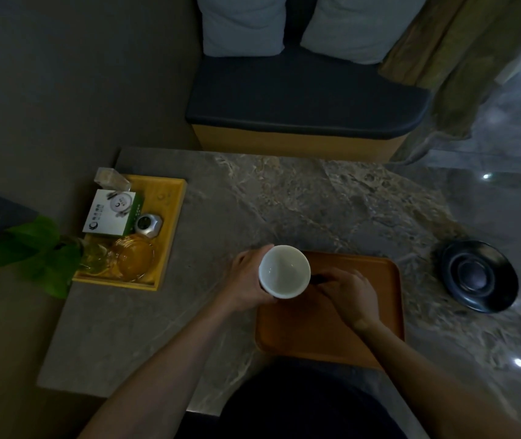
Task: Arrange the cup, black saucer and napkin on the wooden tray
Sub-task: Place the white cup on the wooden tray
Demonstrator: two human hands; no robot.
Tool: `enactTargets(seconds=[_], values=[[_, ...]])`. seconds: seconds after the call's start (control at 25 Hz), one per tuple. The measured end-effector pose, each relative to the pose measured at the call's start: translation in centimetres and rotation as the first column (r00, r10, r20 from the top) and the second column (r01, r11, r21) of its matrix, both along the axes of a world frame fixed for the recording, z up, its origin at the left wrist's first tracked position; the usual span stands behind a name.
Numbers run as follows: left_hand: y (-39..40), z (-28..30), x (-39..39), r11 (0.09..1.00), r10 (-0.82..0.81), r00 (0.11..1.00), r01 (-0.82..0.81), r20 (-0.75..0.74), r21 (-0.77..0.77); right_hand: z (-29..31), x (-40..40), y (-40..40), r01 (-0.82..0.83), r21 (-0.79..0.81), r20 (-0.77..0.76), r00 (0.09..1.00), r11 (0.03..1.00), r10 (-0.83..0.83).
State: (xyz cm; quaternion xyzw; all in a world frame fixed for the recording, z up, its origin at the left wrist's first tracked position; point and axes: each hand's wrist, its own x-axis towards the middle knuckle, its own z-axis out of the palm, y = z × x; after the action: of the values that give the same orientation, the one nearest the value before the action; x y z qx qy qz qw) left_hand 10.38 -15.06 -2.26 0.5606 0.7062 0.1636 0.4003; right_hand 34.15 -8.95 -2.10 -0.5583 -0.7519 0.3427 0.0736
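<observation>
My left hand [246, 278] grips a white empty cup [284, 270] and holds it over the far left corner of the brown wooden tray [363, 327]. My right hand [346, 294] lies on the tray just right of the cup, fingers curled around a small dark thing I cannot make out. The black saucer [479, 275] rests on the marble table to the right of the tray, apart from both hands. No napkin shows clearly.
A yellow tray [170, 198] at the table's left holds a white box, a small clock, glassware and a leafy plant [37, 248]. A cushioned bench [303, 99] stands beyond the marble table [284, 201]. Shiny floor lies to the right.
</observation>
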Motion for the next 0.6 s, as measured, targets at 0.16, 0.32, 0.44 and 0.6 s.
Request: enactTargets(seconds=[0.16, 0.32, 0.44, 0.6], values=[[0.5, 0.1, -0.2, 0.999, -0.039, 0.999, 0.039, -0.005, -0.020, 0.0, 0.0, -0.6, 0.019, -0.032, 0.008, 1.000, 0.999, -0.019], [1.3, 0.5, -0.3, 0.997, -0.067, 0.998, 0.066, -0.020, -0.027, -0.2, 0.0, -1.1, 0.024, -0.050, 0.047, 0.999, 0.998, -0.022], [1.7, 0.1, -0.5, 0.993, -0.094, 0.994, 0.090, -0.049, -0.080, -0.3, -0.1, -1.3, 0.023, -0.055, 0.060, 0.998, 0.998, -0.019], [1.9, -0.3, -0.6, 0.992, -0.093, 0.995, 0.090, -0.030, -0.084, -0.4, -0.2, -1.3, 0.015, -0.046, 0.037, 0.999, 0.999, -0.014]])
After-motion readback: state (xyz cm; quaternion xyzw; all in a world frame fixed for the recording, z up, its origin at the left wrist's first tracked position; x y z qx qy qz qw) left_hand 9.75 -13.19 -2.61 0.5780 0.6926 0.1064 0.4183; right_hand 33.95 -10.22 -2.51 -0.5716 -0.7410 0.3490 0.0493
